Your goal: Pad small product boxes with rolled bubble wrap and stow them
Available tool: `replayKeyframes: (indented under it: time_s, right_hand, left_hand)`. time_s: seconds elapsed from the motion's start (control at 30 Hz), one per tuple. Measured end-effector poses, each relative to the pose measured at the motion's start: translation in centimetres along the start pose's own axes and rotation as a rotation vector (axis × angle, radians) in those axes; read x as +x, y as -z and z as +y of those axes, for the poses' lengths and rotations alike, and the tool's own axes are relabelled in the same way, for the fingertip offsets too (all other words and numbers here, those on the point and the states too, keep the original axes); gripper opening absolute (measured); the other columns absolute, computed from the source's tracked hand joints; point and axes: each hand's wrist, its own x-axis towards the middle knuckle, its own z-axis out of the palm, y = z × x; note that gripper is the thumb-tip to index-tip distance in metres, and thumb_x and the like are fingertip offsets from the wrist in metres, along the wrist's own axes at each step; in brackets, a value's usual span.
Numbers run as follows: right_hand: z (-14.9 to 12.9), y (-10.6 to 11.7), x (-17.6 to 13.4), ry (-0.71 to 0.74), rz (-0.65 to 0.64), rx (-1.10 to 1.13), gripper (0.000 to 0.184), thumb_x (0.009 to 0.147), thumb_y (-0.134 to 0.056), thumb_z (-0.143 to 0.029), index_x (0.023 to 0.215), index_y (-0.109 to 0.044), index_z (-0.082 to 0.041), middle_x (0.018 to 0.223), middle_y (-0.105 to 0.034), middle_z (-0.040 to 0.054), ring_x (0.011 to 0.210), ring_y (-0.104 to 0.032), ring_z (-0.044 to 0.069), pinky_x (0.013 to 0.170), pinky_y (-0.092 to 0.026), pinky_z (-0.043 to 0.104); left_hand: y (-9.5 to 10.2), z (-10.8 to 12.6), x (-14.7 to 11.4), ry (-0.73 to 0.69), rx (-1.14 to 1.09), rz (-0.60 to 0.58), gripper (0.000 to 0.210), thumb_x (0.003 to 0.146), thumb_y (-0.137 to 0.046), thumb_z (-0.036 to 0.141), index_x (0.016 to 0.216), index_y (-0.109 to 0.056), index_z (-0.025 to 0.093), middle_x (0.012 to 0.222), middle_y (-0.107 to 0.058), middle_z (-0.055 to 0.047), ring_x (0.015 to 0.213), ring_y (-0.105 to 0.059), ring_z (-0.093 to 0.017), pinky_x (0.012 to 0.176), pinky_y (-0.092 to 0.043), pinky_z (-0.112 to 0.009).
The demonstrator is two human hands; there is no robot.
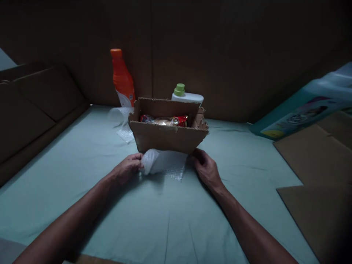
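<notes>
An open small cardboard box point(167, 137) stands mid-table, with shiny red and clear wrapped packets point(165, 121) inside. A sheet of bubble wrap point(169, 161) comes out at the front of its base, its left end curled up. More bubble wrap point(125, 126) shows behind the box on the left. My left hand point(129, 167) pinches the curled left end of the front piece. At the box's lower right corner, my right hand point(206, 167) has its fingers bent against the cardboard. Its fingertips are partly hidden, and the thumb lies beside the wrap's right edge.
Behind the box stand an orange bottle point(122, 79) and a white bottle with a green cap point(189, 97). A large teal liquid jug point(299, 106) leans at the right, near cardboard flaps point(316, 154). A cardboard box point(35, 99) borders the left. Pale green cloth point(154, 220) covers the table.
</notes>
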Motion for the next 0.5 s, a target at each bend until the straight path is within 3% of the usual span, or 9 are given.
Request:
replayKeyframes:
  time_s: [0.07,0.13,0.2,0.27,0.33,0.37,0.43,0.47,0.5]
  right_hand:
    - [-1.1,1.2,-1.0,-0.036,-0.012,-0.033,0.033,0.083,-0.063,-0.042,0.104,-0.070,-0.018,0.100,-0.078,0.0092,0.091,-0.073,0.026,0.085,-0.058,0.041]
    - [-3.3,2.4,-2.5,-0.008,-0.116,-0.085,0.029,0.086,-0.063,-0.043,0.099,-0.072,-0.019,0.095,-0.077,0.0086,0.087,-0.072,0.025,0.081,-0.059,0.040]
    - [-6.0,3.1,-4.2,0.145,-0.233,-0.143,0.031,0.088,-0.065,-0.041,0.110,-0.071,-0.021,0.110,-0.075,0.0095,0.101,-0.071,0.027,0.090,-0.057,0.042]
    - [-8.7,3.1,-5.7,0.364,-0.303,-0.197,0.051,0.085,-0.071,-0.040,0.133,-0.060,-0.025,0.137,-0.063,0.0111,0.127,-0.059,0.030,0.106,-0.048,0.048]
    - [-10.8,2.4,-6.5,0.510,-0.371,-0.232,0.071,0.081,-0.077,-0.042,0.145,-0.050,-0.026,0.150,-0.052,0.0124,0.140,-0.046,0.032,0.114,-0.040,0.051]
    - [-11.5,1.9,-6.7,0.527,-0.426,-0.230,0.067,0.081,-0.076,-0.043,0.142,-0.053,-0.026,0.145,-0.056,0.0126,0.136,-0.050,0.031,0.111,-0.042,0.050]
    - [-12.3,1.2,-6.5,0.454,-0.553,-0.193,0.035,0.088,-0.069,-0.042,0.117,-0.068,-0.023,0.114,-0.073,0.0090,0.108,-0.067,0.025,0.093,-0.053,0.040]
    - [-12.6,0.9,-6.3,0.384,-0.602,-0.173,0.022,0.092,-0.064,-0.040,0.101,-0.071,-0.021,0.095,-0.074,0.0057,0.090,-0.068,0.021,0.081,-0.054,0.034]
    - [-12.8,0.8,-6.1,0.313,-0.632,-0.164,0.022,0.095,-0.059,-0.038,0.089,-0.070,-0.020,0.081,-0.071,0.0028,0.075,-0.065,0.017,0.070,-0.051,0.029]
  left_hand:
    - [-0.9,-0.4,-1.4,0.009,-0.058,-0.037,0.024,0.049,-0.059,0.022,0.071,-0.063,0.014,0.065,-0.062,-0.002,0.060,-0.055,-0.013,0.059,-0.042,-0.024]
    - [-1.8,-0.7,-2.8,0.020,-0.112,-0.080,0.025,0.049,-0.057,0.022,0.071,-0.065,0.013,0.066,-0.064,-0.004,0.060,-0.057,-0.015,0.058,-0.043,-0.025]
    - [-2.7,-1.0,-4.1,0.032,-0.173,-0.147,0.025,0.049,-0.057,0.020,0.071,-0.066,0.013,0.067,-0.065,-0.005,0.061,-0.058,-0.016,0.059,-0.044,-0.026]
    - [-3.4,-1.4,-5.1,0.045,-0.231,-0.220,0.023,0.050,-0.058,0.017,0.071,-0.066,0.013,0.067,-0.065,-0.005,0.061,-0.057,-0.016,0.061,-0.044,-0.027]
    - [-3.6,-1.7,-5.9,0.056,-0.269,-0.285,0.022,0.051,-0.059,0.016,0.072,-0.067,0.013,0.069,-0.066,-0.005,0.062,-0.057,-0.016,0.063,-0.044,-0.027]
    - [-3.4,-1.8,-6.3,0.060,-0.271,-0.310,0.023,0.053,-0.059,0.017,0.074,-0.067,0.013,0.072,-0.067,-0.006,0.064,-0.057,-0.016,0.064,-0.044,-0.028]
    - [-2.4,-1.5,-7.1,0.039,-0.212,-0.293,0.027,0.057,-0.060,0.020,0.082,-0.069,0.013,0.080,-0.069,-0.007,0.071,-0.060,-0.019,0.069,-0.046,-0.030]
    - [-1.7,-1.1,-7.6,-0.002,-0.142,-0.221,0.029,0.061,-0.061,0.023,0.087,-0.069,0.014,0.086,-0.070,-0.008,0.077,-0.062,-0.020,0.073,-0.047,-0.031]
    - [-0.9,-0.5,-8.3,-0.056,-0.039,-0.113,0.031,0.067,-0.061,0.026,0.094,-0.069,0.015,0.094,-0.070,-0.009,0.086,-0.063,-0.023,0.079,-0.048,-0.034]
